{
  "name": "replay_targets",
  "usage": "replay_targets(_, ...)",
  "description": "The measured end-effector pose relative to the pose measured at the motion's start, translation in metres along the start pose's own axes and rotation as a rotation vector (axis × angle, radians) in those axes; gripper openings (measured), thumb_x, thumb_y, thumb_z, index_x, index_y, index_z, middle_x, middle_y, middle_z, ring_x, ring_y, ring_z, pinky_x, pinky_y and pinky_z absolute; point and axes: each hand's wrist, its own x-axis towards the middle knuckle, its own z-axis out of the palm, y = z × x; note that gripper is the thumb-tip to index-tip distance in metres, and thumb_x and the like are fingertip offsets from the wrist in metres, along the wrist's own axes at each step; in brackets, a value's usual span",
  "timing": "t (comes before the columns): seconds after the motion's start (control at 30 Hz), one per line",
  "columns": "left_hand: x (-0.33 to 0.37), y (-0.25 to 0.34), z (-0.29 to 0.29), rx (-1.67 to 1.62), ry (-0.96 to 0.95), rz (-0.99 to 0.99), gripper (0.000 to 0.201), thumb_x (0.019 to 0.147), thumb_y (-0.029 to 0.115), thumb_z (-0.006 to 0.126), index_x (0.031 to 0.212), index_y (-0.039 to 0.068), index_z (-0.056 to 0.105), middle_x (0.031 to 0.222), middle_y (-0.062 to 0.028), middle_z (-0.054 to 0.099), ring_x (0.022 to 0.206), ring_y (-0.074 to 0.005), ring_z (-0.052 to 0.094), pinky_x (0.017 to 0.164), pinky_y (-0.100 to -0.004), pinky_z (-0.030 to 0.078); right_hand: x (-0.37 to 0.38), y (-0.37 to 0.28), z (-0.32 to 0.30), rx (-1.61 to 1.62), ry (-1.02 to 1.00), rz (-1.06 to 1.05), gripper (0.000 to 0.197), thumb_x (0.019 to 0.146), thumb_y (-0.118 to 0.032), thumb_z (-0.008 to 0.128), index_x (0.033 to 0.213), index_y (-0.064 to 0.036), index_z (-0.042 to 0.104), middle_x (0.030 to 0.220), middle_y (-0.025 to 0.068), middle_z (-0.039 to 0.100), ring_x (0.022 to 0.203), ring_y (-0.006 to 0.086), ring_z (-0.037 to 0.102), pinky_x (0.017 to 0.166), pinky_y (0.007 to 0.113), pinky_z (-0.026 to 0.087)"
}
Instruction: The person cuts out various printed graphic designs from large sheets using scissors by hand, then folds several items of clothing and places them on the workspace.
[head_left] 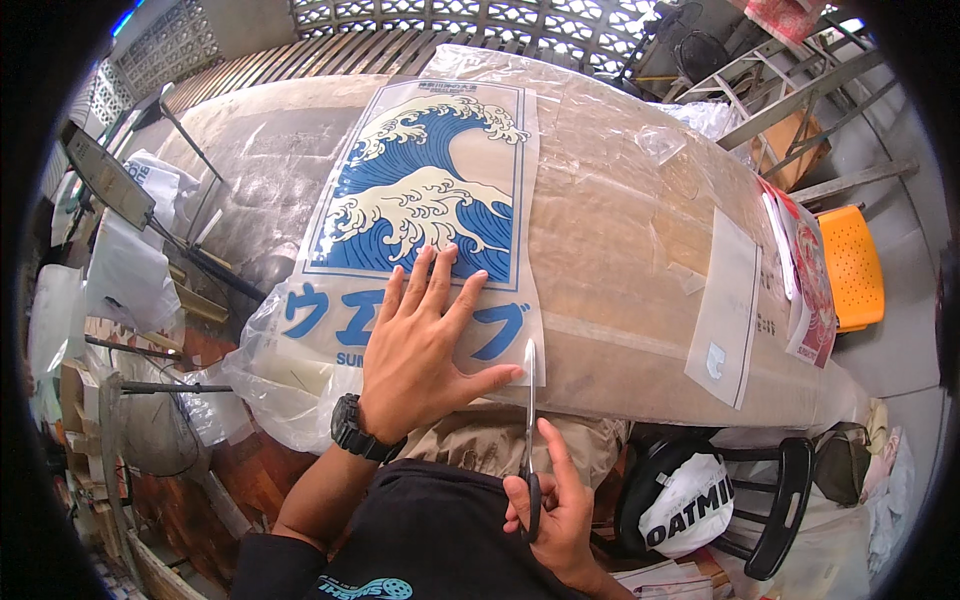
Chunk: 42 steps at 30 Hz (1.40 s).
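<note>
A clear film sheet (420, 200) with a printed blue and cream wave picture and large blue lettering lies on the plastic-wrapped cardboard table top (620, 230). My left hand (420, 350) rests palm down on its lower part, fingers spread over the lettering and the picture's bottom edge. A black watch (358, 430) is on that wrist. In my right hand (562, 520) are scissors (531, 400) with dark handles, fingers closed round the grips. Their blades point away from me at the sheet's lower right corner, just beyond my left thumb. Whether the blades are apart cannot be made out.
A narrow printed film strip (725, 310) and a red printed packet (800, 280) lie to the right. Beyond are a yellow plastic seat (852, 268) and a metal ladder (790, 110). A black chair (770, 510) stands near right; crumpled clear plastic (270, 390) hangs at the left edge.
</note>
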Motion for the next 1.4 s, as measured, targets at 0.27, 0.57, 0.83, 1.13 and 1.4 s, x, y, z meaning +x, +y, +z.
replay_targets(0.27, -0.001, 0.0, 0.0, -0.021, 0.025, 0.014, 0.097, 0.076, 0.072, 0.071, 0.144, 0.005, 0.053, 0.157, -0.0276, 0.037, 0.148, -0.0427, 0.031, 0.122, -0.0535, 0.021, 0.017, -0.001, 0.001, -0.029, 0.013, -0.032, 0.066, 0.098, -0.028, 0.071, 0.15, 0.0005, 0.041, 0.059, 0.0039, 0.06, 0.054, 0.007, 0.06, 0.05, 0.025, 0.05)
replay_targets(0.57, -0.001, -0.001, 0.0, -0.026, 0.024, 0.014, 0.096, 0.077, 0.072, 0.069, 0.144, 0.004, 0.054, 0.155, -0.0279, 0.039, 0.148, -0.0431, 0.031, 0.121, -0.054, 0.022, 0.03, -0.005, 0.001, 0.0, 0.019, -0.033, 0.066, 0.098, -0.028, 0.07, 0.15, 0.0017, 0.041, 0.061, 0.0038, 0.061, 0.055, 0.0062, 0.06, 0.05, 0.025, 0.051)
replay_targets(0.83, 0.002, 0.001, -0.002, -0.004, -0.016, -0.009, 0.103, 0.073, 0.08, 0.067, 0.144, 0.006, 0.054, 0.157, -0.0277, 0.036, 0.149, -0.0424, 0.029, 0.122, -0.0534, 0.019, 0.044, -0.013, 0.0, -0.011, 0.022, -0.021, 0.065, 0.098, -0.026, 0.07, 0.15, 0.0026, 0.041, 0.058, 0.003, 0.059, 0.054, 0.0061, 0.059, 0.049, 0.025, 0.049)
replay_targets(1.13, 0.001, 0.0, -0.001, -0.009, -0.027, -0.015, 0.104, 0.073, 0.08, 0.066, 0.145, 0.007, 0.053, 0.158, -0.0263, 0.035, 0.15, -0.0417, 0.029, 0.123, -0.0525, 0.017, 0.062, -0.026, -0.003, -0.012, -0.003, -0.016, 0.065, 0.099, -0.029, 0.068, 0.149, 0.0032, 0.041, 0.059, 0.0041, 0.061, 0.053, 0.0063, 0.058, 0.049, 0.024, 0.046)
replay_targets(1.4, 0.002, -0.001, -0.003, -0.014, -0.044, -0.027, 0.102, 0.074, 0.078, 0.066, 0.145, 0.007, 0.052, 0.159, -0.0253, 0.035, 0.15, -0.0415, 0.028, 0.123, -0.0526, 0.017, 0.071, -0.03, 0.0, 0.038, 0.003, 0.006, 0.066, 0.1, -0.03, 0.068, 0.149, 0.0044, 0.041, 0.059, 0.0041, 0.06, 0.053, 0.006, 0.057, 0.05, 0.024, 0.046)
